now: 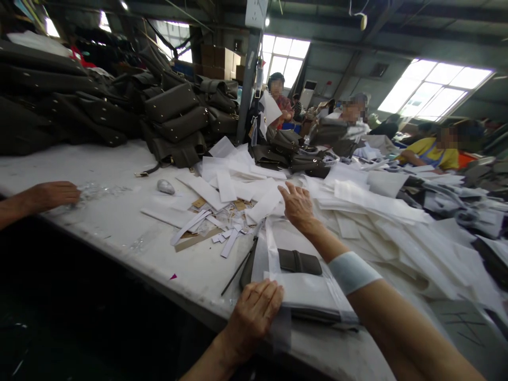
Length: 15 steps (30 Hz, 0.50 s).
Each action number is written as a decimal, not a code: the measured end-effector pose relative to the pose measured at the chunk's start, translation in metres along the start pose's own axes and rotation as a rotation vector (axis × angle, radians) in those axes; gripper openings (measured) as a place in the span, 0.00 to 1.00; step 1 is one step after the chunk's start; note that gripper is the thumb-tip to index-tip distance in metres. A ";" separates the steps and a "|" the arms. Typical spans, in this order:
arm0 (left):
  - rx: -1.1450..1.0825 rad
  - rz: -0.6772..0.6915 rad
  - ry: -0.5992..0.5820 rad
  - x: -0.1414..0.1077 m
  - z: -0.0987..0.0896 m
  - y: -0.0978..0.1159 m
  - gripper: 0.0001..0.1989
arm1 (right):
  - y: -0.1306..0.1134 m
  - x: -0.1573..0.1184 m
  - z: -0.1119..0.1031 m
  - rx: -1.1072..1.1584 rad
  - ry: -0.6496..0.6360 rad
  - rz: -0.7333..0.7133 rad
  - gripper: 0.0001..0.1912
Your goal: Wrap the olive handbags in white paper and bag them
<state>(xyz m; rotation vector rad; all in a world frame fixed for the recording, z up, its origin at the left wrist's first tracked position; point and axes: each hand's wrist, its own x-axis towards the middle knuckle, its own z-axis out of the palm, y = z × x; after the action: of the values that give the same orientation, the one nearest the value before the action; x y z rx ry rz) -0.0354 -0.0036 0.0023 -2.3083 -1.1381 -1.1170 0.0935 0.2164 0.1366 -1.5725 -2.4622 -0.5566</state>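
Dark bag (299,262) at the near edge of the white table (115,166), lying flat, white sheet and clear film over most of it; a thin dark strap (238,272) trails off its left side. Left hand (256,309) at the bag's near left corner, fingers curled over the sheeting; thumb hidden, cannot tell if the sheet is pinched. Right hand (297,203) beyond the bag, palm down, fingers loosely bent over loose white strips (381,217); cannot tell whether one is gripped. Right forearm, banded in pale blue (353,271), crosses and hides the bag's right part. Strips crowd the far and right sides, overlapping in deep layers. To the left, a litter of labels and brown card bits (228,241); farther left, a silvery lump (165,186) and clear scraps (95,196), a co-worker's hand (53,194) over them. A pink scrap (173,276) near the front edge. Behind: heaped dark bags (174,103), high on the left, more in the middle; a metal post (250,79) rises between. Person in yellow (431,153) across the clutter at right, another in red (283,106) beside the post.
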 end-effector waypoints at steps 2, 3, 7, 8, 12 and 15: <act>0.003 -0.010 0.000 0.000 0.000 0.001 0.17 | 0.002 -0.010 -0.007 0.171 0.000 0.013 0.28; 0.005 -0.012 -0.003 0.001 0.000 0.001 0.17 | 0.002 -0.019 -0.012 0.278 -0.013 0.019 0.26; 0.025 -0.030 -0.022 0.001 0.001 0.004 0.18 | 0.005 -0.071 -0.040 0.599 -0.167 0.022 0.15; 0.034 -0.038 -0.030 0.001 0.002 0.004 0.18 | 0.006 -0.088 -0.046 0.710 -0.268 0.034 0.13; 0.050 -0.062 -0.040 0.003 0.005 0.006 0.17 | 0.016 -0.166 -0.060 1.386 -0.958 0.192 0.14; -0.015 -0.056 -0.013 0.007 0.002 0.001 0.16 | 0.025 -0.229 -0.053 1.341 -1.232 0.234 0.11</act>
<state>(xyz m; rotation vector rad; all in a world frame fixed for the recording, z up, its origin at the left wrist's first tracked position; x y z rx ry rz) -0.0314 0.0008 0.0059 -2.3117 -1.2102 -1.1357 0.2117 0.0133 0.1140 -1.4893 -1.9683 2.1459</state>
